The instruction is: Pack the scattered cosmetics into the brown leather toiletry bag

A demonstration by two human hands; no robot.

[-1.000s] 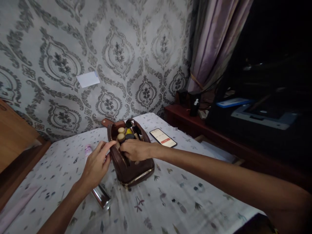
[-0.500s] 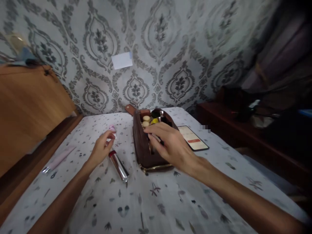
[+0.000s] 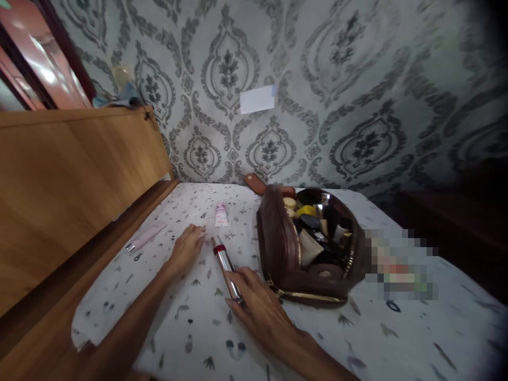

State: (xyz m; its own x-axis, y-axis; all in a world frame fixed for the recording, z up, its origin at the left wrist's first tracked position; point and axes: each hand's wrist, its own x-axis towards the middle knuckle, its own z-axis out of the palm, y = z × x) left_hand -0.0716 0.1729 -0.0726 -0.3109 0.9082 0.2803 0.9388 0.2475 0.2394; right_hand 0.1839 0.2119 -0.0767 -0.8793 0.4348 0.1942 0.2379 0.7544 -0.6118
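Note:
A shiny silver cylindrical bottle [image 3: 224,259] with a red band near its far end lies on the patterned cloth. My right hand [image 3: 257,309] is closed around its near end, fingers over the side and thumb at the base. Left of the bottle's far end, my left hand [image 3: 186,248] hovers with fingers loosely bent and apart, holding nothing. A small pink-and-white tube [image 3: 221,216] lies just beyond it. To the right stands a brown cosmetic bag [image 3: 278,238], unzipped, with several cosmetics inside, among them a yellow item [image 3: 306,211] and a beige tube [image 3: 310,248].
A pale pink tube [image 3: 146,236] with a silver cap lies at the left on the patterned cloth [image 3: 190,328]. A wooden panel [image 3: 87,169] borders the left side. Behind the bag is a brown strap [image 3: 255,183], against the patterned wall. A blurred-out patch covers something at the right.
My right hand has left the bag and come down to the silver bottle. My left hand has drawn back from the small pink tube. The view has turned left.

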